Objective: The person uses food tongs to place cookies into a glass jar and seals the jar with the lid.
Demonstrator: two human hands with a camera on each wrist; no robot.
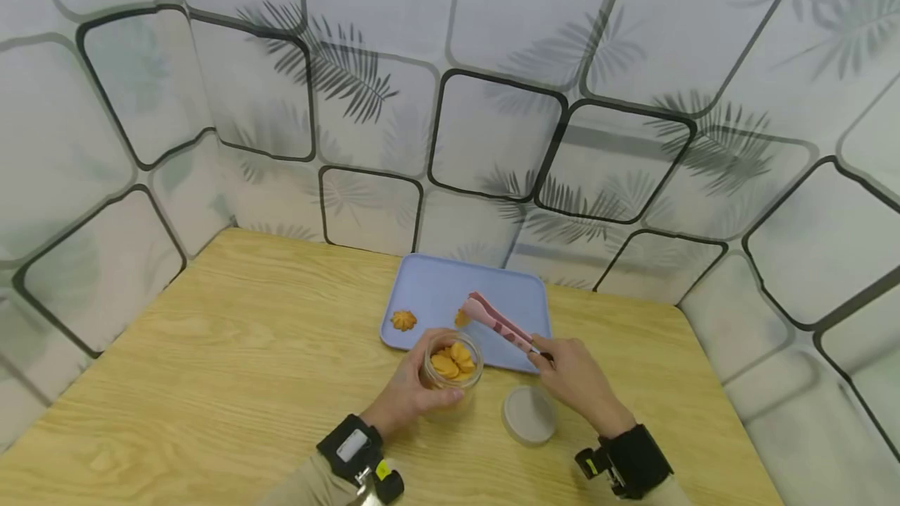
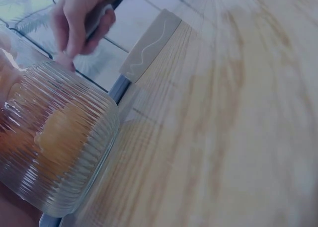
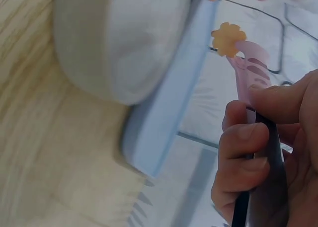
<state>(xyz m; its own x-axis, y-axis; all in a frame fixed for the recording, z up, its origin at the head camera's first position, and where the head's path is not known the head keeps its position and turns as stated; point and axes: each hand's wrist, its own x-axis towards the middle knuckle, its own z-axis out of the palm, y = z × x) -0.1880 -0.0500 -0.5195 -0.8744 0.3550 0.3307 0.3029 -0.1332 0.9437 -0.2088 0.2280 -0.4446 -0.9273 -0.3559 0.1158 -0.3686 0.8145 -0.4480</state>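
Note:
My left hand (image 1: 415, 393) grips a ribbed glass jar (image 1: 453, 389) that has several golden cookies (image 1: 453, 360) inside. Its mouth faces up, in front of the tray. In my right hand (image 1: 573, 377) is a pair of pink tongs (image 1: 499, 324) with a dark handle, fingers curled round it. The tong tips pinch a flower-shaped cookie (image 3: 228, 39), held up over the blue tray (image 1: 436, 279). Another flower-shaped cookie (image 1: 404, 321) lies at the tray's left side. In the left wrist view, the jar's ribbed wall (image 2: 64, 137) partly blurs the cookies within.
A round pale lid (image 1: 530, 415) lies on the wooden table (image 1: 232, 381) between the jar and my right forearm. Behind the tray hangs a patterned cloth wall (image 1: 373, 131), which also closes in both sides.

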